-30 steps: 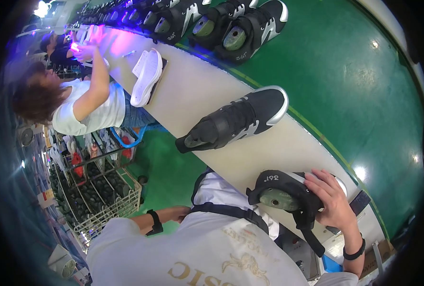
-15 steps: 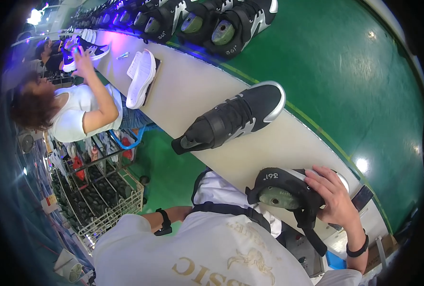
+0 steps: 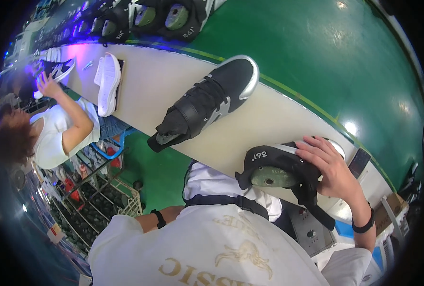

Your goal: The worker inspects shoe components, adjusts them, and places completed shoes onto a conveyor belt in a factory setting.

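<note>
Right hand gripping black shoe on grey last, fingers wrapping over its top, steadying it at near edge of cream conveyor belt. Left hand hanging low behind white shirt, only wristband showing; fingers' state impossible to tell. Second black shoe lying mid-belt, toe pointing away. Co-worker reaching toward white shoe, seemingly working further up line.

A long cream conveyor belt runs diagonally. On it lie a black high-top shoe mid-belt, another black shoe at the near end, and a white shoe farther along.
</note>
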Action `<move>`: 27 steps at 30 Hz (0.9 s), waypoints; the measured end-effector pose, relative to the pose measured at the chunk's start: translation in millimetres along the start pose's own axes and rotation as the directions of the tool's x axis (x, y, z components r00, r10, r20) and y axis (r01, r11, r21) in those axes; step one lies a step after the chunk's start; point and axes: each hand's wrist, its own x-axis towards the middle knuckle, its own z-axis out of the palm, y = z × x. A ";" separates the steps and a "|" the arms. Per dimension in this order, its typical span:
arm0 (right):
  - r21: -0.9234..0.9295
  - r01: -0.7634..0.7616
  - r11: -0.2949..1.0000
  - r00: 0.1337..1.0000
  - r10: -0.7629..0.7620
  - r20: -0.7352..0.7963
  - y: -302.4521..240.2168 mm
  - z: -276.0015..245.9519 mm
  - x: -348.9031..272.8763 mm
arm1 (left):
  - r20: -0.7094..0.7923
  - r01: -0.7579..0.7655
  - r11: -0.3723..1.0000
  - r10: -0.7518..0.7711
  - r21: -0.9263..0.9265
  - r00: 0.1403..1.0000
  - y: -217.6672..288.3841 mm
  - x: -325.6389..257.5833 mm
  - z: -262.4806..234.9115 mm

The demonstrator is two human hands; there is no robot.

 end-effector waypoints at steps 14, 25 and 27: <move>0.542 -0.822 0.173 0.238 0.970 0.051 -117.0 56.1 -120.2 | 0.219 -0.142 0.905 0.056 0.401 0.974 8.7 6.8 -31.8; 0.300 -0.948 -0.102 0.006 0.940 0.340 -86.2 316.1 -161.9 | 0.376 -0.301 0.788 0.095 0.537 0.922 25.0 17.8 -40.8; 0.272 -0.961 -0.051 0.050 0.934 0.354 -87.2 315.1 -161.5 | 0.392 -0.330 0.772 0.113 0.544 0.913 26.1 17.3 -40.5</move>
